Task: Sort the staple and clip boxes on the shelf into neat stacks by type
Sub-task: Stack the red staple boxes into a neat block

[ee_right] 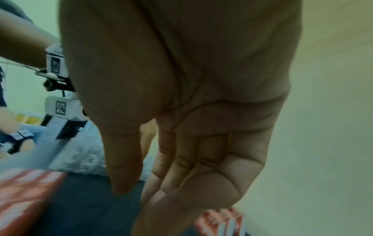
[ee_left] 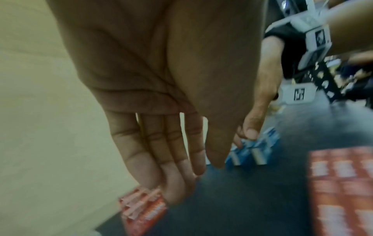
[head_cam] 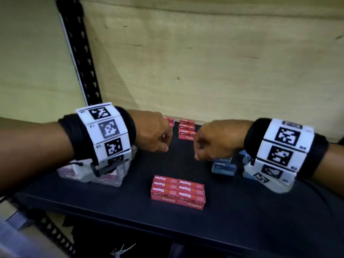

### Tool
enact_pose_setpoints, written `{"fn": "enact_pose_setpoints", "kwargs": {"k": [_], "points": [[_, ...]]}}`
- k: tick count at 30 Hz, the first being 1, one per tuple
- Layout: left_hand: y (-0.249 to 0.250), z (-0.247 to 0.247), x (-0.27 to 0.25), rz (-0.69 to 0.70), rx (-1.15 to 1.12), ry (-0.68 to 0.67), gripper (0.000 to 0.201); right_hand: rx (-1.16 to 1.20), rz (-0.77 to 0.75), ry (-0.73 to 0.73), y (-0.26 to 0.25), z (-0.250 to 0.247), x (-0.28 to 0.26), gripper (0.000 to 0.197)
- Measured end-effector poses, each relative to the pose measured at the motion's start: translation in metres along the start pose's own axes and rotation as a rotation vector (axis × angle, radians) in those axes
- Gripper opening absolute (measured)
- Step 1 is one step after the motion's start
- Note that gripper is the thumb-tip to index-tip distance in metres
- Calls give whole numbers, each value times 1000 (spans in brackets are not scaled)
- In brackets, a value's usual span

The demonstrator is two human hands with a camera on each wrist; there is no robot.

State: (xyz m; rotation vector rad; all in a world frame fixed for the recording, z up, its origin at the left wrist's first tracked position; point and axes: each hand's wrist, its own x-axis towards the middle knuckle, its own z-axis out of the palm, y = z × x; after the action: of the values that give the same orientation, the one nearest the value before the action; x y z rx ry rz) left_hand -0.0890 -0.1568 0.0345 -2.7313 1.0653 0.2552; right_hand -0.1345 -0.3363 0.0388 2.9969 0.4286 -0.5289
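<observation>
Red staple boxes form a low block (head_cam: 177, 192) at the shelf front and two small stacks at the back: one (head_cam: 187, 130) between my hands, one (ee_left: 143, 209) mostly hidden behind my left hand in the head view. Blue clip boxes (head_cam: 224, 165) stand at the right. My left hand (ee_left: 193, 177) has straight fingers pointing down, the fingertips (ee_left: 171, 196) right at the back-left red stack, holding nothing. My right hand (head_cam: 197, 151) hangs over the blue boxes (ee_left: 254, 148) with relaxed fingers and an empty palm (ee_right: 212, 119); I cannot tell whether it touches them.
A plastic-wrapped pack (head_cam: 104, 170) lies at the left under my left wrist. The dark shelf board (head_cam: 242, 211) ends at a front edge below the red block. A plywood wall (head_cam: 204, 71) closes the back; a black slotted upright (head_cam: 78, 53) stands at the left.
</observation>
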Motion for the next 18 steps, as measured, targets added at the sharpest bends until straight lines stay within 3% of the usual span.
{"fn": "enact_pose_setpoints", "kwargs": {"k": [4, 8, 15, 18], "points": [[-20, -16, 26, -133, 142, 16, 9, -73, 39, 76, 14, -22, 28, 17], [-39, -25, 57, -211, 144, -49, 15, -112, 73, 108, 24, -29, 62, 12], [-49, -28, 91, -208, 137, -236, 22, -187, 73, 63, 30, -29, 104, 29], [-48, -22, 99, -206, 100, -252, 20, -186, 74, 28, 32, -27, 114, 31]]}}
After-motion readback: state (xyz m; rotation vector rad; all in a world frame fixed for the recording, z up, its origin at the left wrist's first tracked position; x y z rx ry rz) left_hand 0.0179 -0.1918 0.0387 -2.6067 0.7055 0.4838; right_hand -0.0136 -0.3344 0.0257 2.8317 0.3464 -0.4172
